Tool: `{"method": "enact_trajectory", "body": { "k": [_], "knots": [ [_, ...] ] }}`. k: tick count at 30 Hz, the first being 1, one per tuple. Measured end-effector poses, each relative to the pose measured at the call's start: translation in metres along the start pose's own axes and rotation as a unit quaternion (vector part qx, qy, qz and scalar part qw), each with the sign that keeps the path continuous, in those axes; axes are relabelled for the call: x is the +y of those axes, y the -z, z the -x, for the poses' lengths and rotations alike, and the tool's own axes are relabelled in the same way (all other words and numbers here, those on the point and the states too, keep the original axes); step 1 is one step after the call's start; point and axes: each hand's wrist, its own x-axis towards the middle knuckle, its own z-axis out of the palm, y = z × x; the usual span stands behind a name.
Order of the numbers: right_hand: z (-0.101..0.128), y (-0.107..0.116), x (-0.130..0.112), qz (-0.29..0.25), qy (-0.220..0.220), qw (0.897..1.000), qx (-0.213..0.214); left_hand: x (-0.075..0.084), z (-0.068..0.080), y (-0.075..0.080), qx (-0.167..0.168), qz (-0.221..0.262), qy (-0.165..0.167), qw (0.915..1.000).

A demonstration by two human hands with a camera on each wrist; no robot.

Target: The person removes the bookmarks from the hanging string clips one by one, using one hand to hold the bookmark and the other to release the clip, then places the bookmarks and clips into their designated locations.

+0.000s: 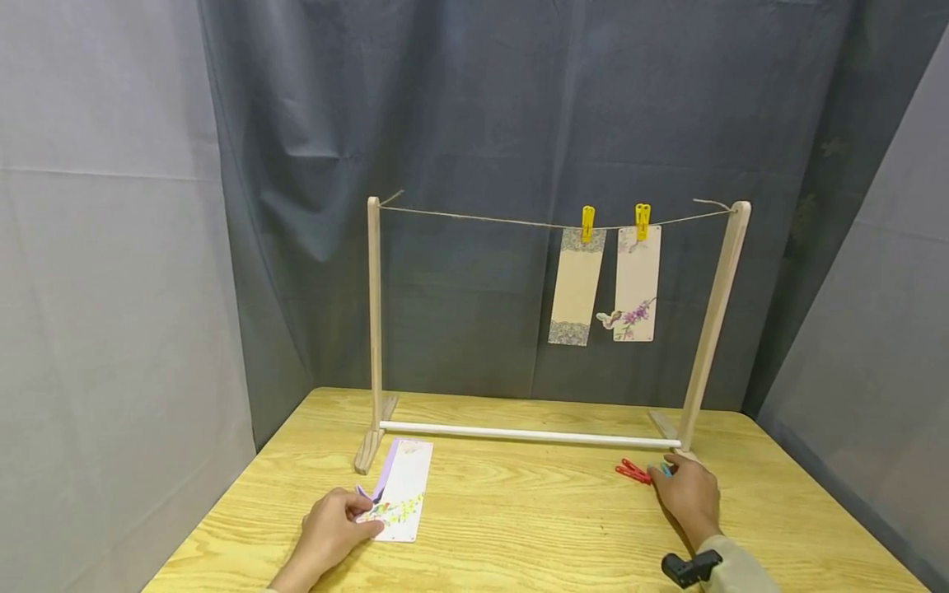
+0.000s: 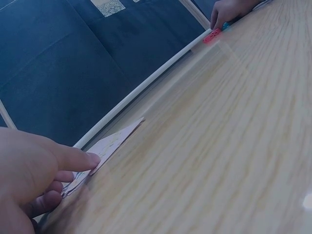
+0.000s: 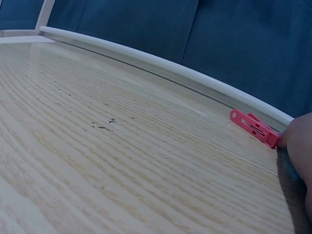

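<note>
My left hand [image 1: 334, 527] pinches the lower left side of a white floral bookmark card [image 1: 415, 469], thumb on top; a purple strip shows along its left edge. The left wrist view shows the card [image 2: 114, 141] slanting from under my left hand [image 2: 34, 170]. At the table's right, my right hand [image 1: 689, 494] reaches down to small clothespins. A red clothespin [image 1: 633, 471] lies against its fingertips. A blue clothespin [image 1: 666, 469] is partly hidden between thumb and index finger; whether it is gripped is unclear. The right wrist view shows the red clothespin [image 3: 254, 127] touching the hand.
Behind stands a wooden frame [image 1: 375, 313] with a string [image 1: 474, 217] and a white bottom rod [image 1: 519, 434]. Two yellow clothespins [image 1: 588, 222] hold a lace-patterned card [image 1: 577, 288] and a bird-and-flower card [image 1: 636, 280] on the string's right half. Dark curtain [image 1: 460, 107] hangs behind.
</note>
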Motion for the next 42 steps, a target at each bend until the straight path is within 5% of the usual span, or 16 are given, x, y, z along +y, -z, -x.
{"method": "enact_trajectory", "body": {
  "k": [24, 42],
  "knots": [
    [0.0051, 0.0004, -0.0019, -0.068, 0.007, 0.996, 0.058, -0.0002, 0.0010, 0.0020, 0.003, 0.045, -0.007, 0.9989],
    [0.0040, 0.0000, -0.0016, -0.084, 0.008, 0.995, 0.056, -0.0004, -0.0001, 0.0021, 0.005, 0.058, 0.003, 0.9983]
  ]
}}
